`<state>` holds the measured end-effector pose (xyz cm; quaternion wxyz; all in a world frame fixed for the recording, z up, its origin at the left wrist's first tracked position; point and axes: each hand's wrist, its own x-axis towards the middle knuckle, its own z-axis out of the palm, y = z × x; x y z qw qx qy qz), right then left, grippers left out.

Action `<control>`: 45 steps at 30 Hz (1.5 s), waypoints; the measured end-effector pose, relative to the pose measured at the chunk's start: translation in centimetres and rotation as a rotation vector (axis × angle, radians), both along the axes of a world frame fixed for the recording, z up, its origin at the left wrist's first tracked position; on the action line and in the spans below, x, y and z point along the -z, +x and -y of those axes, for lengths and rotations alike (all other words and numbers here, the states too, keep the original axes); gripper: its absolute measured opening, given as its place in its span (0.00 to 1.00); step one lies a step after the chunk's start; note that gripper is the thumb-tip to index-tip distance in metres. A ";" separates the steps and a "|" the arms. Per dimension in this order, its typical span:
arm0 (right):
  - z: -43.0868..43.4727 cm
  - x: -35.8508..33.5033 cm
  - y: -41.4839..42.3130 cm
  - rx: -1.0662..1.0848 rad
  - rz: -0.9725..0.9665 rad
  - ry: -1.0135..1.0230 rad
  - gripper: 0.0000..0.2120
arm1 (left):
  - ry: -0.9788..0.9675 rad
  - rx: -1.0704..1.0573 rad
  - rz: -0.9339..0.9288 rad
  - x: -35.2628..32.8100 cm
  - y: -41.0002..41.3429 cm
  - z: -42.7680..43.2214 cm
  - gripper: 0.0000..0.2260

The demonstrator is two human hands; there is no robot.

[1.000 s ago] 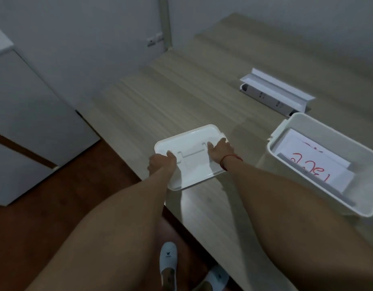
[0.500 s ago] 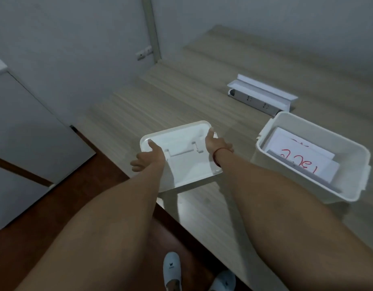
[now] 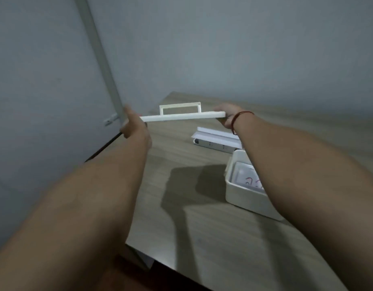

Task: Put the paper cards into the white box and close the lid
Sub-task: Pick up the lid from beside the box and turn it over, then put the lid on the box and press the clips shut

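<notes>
I hold the white lid [image 3: 182, 117] in the air above the table, seen edge-on and level, its handle standing up on top. My left hand [image 3: 132, 124] grips its left end and my right hand [image 3: 229, 116], with a red cord at the wrist, grips its right end. The white box [image 3: 242, 198] stands open on the table at the right, below and nearer than the lid. Paper cards [image 3: 249, 177] with red writing lie inside it, partly hidden by my right forearm.
A white power strip in an open white carton [image 3: 215, 139] lies on the wooden table [image 3: 181, 238] behind the box. A grey wall with a vertical conduit [image 3: 101, 59] and a socket stands at the left. The table's near edge runs across the bottom.
Both hands have lifted the lid off the table's left edge and raised it up, turning it handle side up. The view has tilted upward toward the wall.
</notes>
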<state>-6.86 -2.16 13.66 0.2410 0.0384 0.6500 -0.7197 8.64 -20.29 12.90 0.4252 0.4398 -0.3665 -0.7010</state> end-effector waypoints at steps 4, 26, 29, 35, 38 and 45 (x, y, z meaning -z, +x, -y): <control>-4.4 2.5 -2.5 0.121 0.005 0.030 0.16 | -0.157 0.305 0.306 1.3 -3.6 -3.3 0.21; -23.4 11.5 3.0 0.600 -0.125 0.610 0.23 | -0.605 0.805 0.763 11.0 -9.6 -21.0 0.24; -23.4 12.6 2.9 0.595 -0.132 0.627 0.20 | -0.658 0.835 0.829 12.1 -9.5 -21.1 0.23; -23.5 15.0 2.8 0.547 -0.104 0.698 0.19 | -0.653 0.905 0.923 14.2 -9.7 -20.8 0.22; -23.6 15.5 2.6 0.546 -0.100 0.722 0.17 | -0.646 0.931 0.931 14.7 -10.0 -21.0 0.21; -23.0 16.9 2.2 0.499 -0.059 0.772 0.17 | -0.587 0.937 0.957 16.0 -10.9 -20.4 0.21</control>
